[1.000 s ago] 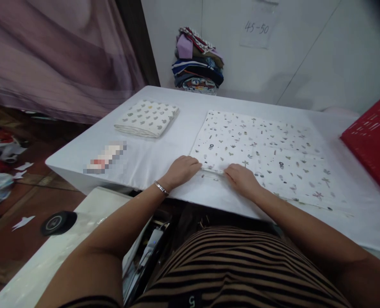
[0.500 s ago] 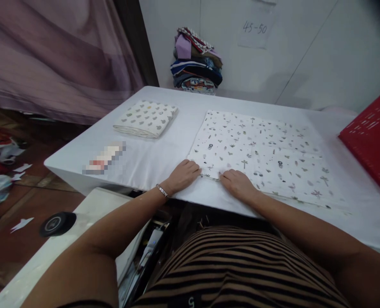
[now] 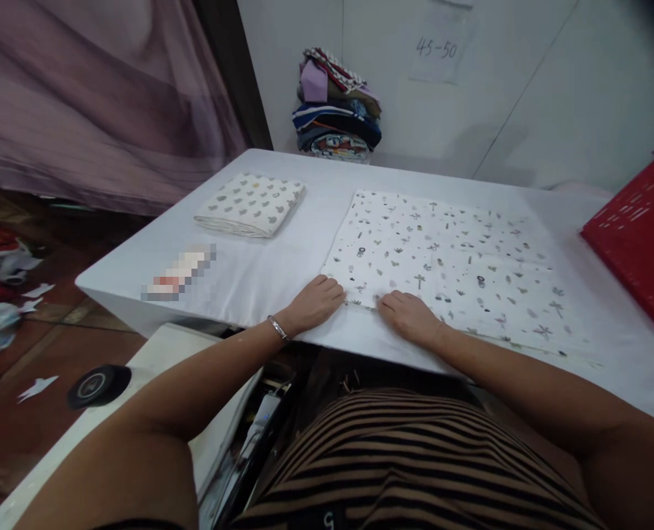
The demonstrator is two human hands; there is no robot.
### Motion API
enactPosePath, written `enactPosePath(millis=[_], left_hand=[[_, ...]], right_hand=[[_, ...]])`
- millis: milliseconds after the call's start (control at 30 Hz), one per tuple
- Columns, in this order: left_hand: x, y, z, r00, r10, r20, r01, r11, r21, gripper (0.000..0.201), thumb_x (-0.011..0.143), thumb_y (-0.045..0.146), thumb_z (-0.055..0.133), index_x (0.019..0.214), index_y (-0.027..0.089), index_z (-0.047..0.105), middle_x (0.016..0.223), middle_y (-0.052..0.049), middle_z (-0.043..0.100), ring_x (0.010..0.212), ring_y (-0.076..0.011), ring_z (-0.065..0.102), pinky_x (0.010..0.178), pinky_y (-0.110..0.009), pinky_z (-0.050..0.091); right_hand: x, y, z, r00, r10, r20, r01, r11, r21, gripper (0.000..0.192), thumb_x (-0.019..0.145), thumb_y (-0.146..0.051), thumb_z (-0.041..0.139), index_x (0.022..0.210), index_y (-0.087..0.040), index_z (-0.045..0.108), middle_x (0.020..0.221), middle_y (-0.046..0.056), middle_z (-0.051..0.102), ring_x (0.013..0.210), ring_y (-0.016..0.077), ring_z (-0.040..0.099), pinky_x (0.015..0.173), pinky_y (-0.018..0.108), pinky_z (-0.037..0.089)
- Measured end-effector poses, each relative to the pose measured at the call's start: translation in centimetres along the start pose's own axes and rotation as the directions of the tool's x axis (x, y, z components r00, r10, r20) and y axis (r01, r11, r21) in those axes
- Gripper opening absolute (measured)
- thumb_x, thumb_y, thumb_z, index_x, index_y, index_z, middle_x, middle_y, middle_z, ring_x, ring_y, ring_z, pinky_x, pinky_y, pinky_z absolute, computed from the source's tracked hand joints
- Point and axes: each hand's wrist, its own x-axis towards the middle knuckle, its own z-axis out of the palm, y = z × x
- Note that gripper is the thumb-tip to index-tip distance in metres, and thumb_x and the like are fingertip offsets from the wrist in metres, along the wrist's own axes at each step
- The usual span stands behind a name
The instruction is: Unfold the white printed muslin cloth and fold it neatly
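A white printed cloth (image 3: pixel 442 258) with small plants and animals on it lies flat on the white-covered table (image 3: pixel 282 287). My left hand (image 3: pixel 316 300), a bracelet at its wrist, closes its fingers on the cloth's near left corner. A short way to the right, my right hand (image 3: pixel 409 315) is closed on the same near edge, its fingers curled under. Between the two hands a short stretch of that edge shows. Farther left rests a folded cloth (image 3: pixel 252 205) printed with grey leaf-like shapes.
At the right stands a red plastic basket (image 3: pixel 635 235). Folded fabrics (image 3: pixel 338 110) are piled against the wall behind the table. A blurred-out item (image 3: pixel 180 272) lies at the left. Below it, a black round object (image 3: pixel 99 385) sits on a pale surface.
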Motion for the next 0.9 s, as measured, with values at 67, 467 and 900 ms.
enactPosePath(millis=[67, 467, 900], left_hand=[[-0.1, 0.0, -0.3, 1.000, -0.001, 0.004, 0.001, 1.000, -0.021, 0.024, 0.093, 0.016, 0.034, 0.097, 0.015, 0.057, 0.086, -0.006, 0.058, 0.083, -0.0190, 0.045, 0.076, -0.036, 0.032], [0.4, -0.5, -1.0, 1.000, 0.010, -0.005, -0.010, 0.999, -0.032, 0.022, 0.090, 0.014, 0.036, 0.088, 0.015, 0.057, 0.082, -0.007, 0.057, 0.080, -0.0190, 0.046, 0.074, -0.035, 0.033], [-2.1, -0.4, -1.3, 1.000, 0.016, -0.019, -0.017, 0.995, -0.102, 0.020, 0.089, 0.013, 0.038, 0.098, 0.018, 0.056, 0.082, -0.005, 0.057, 0.078, -0.0174, 0.048, 0.075, -0.033, 0.035]], right_hand=[[0.0, 0.0, -0.2, 1.000, 0.001, -0.008, 0.000, 1.000, 0.014, 0.030, 0.095, -0.018, 0.030, 0.096, -0.012, 0.060, 0.090, 0.009, 0.057, 0.083, 0.0196, 0.045, 0.069, 0.031, 0.031], [0.4, -0.1, -1.6, 1.000, 0.021, -0.004, -0.021, 0.999, 0.037, 0.028, 0.092, -0.013, 0.035, 0.100, -0.011, 0.061, 0.091, 0.011, 0.060, 0.082, 0.0203, 0.050, 0.072, 0.033, 0.035], [-0.4, -1.2, -1.8, 0.999, 0.034, 0.002, -0.033, 0.953, 0.301, 0.030, 0.084, -0.013, 0.043, 0.109, -0.015, 0.060, 0.105, 0.011, 0.061, 0.094, 0.0194, 0.053, 0.080, 0.032, 0.042]])
